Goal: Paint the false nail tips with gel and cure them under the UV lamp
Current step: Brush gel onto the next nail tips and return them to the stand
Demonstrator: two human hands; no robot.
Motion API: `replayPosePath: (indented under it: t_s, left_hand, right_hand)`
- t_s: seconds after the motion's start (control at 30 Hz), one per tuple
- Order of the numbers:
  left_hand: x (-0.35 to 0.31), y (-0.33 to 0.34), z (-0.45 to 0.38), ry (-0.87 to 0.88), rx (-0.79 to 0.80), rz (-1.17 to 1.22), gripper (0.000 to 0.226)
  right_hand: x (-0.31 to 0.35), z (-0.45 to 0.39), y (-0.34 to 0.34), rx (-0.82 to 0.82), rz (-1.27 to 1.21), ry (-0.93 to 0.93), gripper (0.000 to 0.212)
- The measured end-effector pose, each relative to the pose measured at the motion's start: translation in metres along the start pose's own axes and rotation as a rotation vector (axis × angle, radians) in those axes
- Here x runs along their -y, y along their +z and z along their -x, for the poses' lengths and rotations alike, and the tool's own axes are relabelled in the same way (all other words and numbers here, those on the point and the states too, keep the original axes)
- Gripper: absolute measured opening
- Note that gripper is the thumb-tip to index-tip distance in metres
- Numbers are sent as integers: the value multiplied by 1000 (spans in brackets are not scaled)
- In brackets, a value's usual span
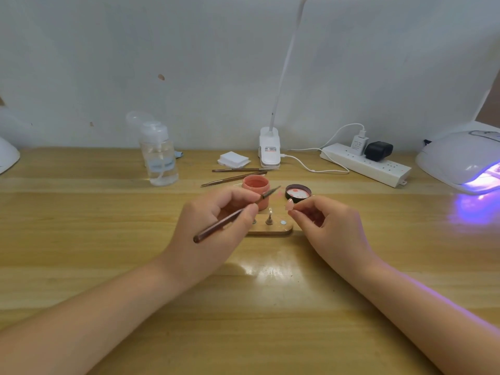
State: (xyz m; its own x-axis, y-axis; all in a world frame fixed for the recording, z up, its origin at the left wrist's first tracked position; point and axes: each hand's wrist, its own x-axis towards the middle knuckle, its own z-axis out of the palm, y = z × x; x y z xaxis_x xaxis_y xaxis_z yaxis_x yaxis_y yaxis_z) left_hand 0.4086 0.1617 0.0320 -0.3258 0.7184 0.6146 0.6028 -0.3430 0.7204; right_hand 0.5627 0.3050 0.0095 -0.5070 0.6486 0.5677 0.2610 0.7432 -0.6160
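- Two hands work above a wooden table (pixel 108 266): the right hand (pixel 324 223) pinches a pale pink nail tip (pixel 289 204) upright, centre.
- Left hand (pixel 213 220) grips a brush (pixel 232 215), bristles toward the open gel pot (pixel 255 185).
- UV lamp (pixel 460 161) glows violet, far right.

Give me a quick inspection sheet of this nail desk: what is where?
Surface: wooden table, glossy.
Job's things: open gel pot, its lid beside it; wooden stand; UV lamp glowing purple.
Clutter: pump bottle, white pads, two spare brushes.
Hands: left hand grips a brush; right hand pinches a nail tip.
Cables: power strip, white cable to the clip lamp.
Surroundings: white wall.
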Motion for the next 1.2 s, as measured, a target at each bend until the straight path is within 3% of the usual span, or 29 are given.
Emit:
replayPosePath:
  t_s: [0.13,0.43,0.6,0.7,0.87,1.03,1.2]
  left_hand:
    - [1,6,5,166,17,-206,15]
    - [3,7,9,220,79,-157,14]
    - [2,8,7,206,4,-182,11]
    - [4,10,6,204,38,-185,16]
    - [5,6,11,140,98,-52,11]
    - [1,1,10,22,-19,26,14]
    - [-2,2,10,-12,-27,182,17]
  right_hand:
    - [0,0,0,-10,6,-6,5]
    - [-1,-1,1,-39,40,-46,4]
    - [-1,-1,1,-25,67,-74,5]
    - [0,-1,1,-22,73,-89,5]
    - [1,-1,0,-45,17,-35,3]
    - [1,-5,-4,-45,-35,31,4]
    - [2,-13,-6,-39,-143,59,7]
